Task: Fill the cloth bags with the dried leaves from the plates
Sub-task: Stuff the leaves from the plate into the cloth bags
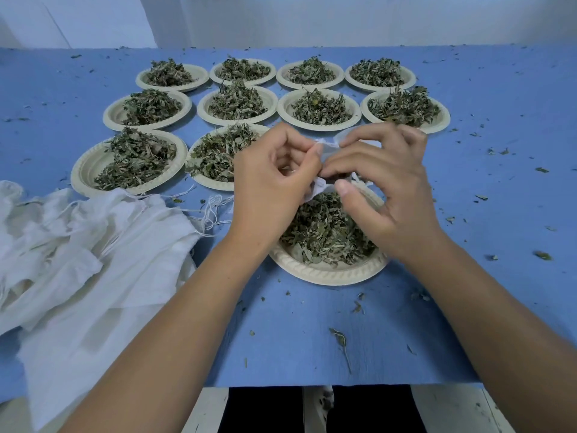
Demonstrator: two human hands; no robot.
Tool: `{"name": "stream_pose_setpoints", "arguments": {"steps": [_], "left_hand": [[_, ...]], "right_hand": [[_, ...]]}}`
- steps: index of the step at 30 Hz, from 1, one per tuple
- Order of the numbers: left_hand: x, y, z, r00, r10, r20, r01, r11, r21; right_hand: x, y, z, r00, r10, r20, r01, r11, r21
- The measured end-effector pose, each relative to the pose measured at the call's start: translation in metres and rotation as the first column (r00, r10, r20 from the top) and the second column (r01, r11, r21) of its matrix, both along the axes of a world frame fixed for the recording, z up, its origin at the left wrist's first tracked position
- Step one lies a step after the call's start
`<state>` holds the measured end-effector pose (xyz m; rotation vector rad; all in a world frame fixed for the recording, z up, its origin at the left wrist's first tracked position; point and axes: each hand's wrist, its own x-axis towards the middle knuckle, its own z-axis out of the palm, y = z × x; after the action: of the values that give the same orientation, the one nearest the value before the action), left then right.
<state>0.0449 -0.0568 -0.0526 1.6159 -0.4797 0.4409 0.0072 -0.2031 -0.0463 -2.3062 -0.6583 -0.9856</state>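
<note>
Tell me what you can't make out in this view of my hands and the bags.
Head view:
- cloth bag: mostly covered by the left hand and right hand; whether its mouth is open is unclear.
- near plate: far side hidden behind both hands.
- pile of bags: cut off by the left edge; count unclear.

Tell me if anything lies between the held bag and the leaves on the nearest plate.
Nothing visible. The left hand and right hand pinch the cloth bag just over the leaves on the nearest plate.

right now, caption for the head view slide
Left hand and right hand pinch a bag over a plate of leaves
</note>
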Motion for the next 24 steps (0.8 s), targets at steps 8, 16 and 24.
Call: {"name": "stream_pose_setpoints", "arguments": {"steps": [8,16,24], "left_hand": [[-0.005,-0.002,0.002,0.994,-0.055,0.095,0.048,0.996,0.073],[0.001,0.004,0.003,0.996,0.065,0.056,-0.063,0.997,-0.042],[0.004,0.006,0.002,0.990,0.137,0.042,-0.134,0.989,-0.070]], "right_hand": [[0.006,0.005,-0.007,0.971,-0.001,-0.237,-0.053,0.974,-0.221],[0.006,-0.008,0.004,0.989,-0.091,-0.112,0.068,0.979,-0.192],[0.008,-0.016,0.004,0.965,0.077,-0.250,-0.004,0.959,0.282]]}}
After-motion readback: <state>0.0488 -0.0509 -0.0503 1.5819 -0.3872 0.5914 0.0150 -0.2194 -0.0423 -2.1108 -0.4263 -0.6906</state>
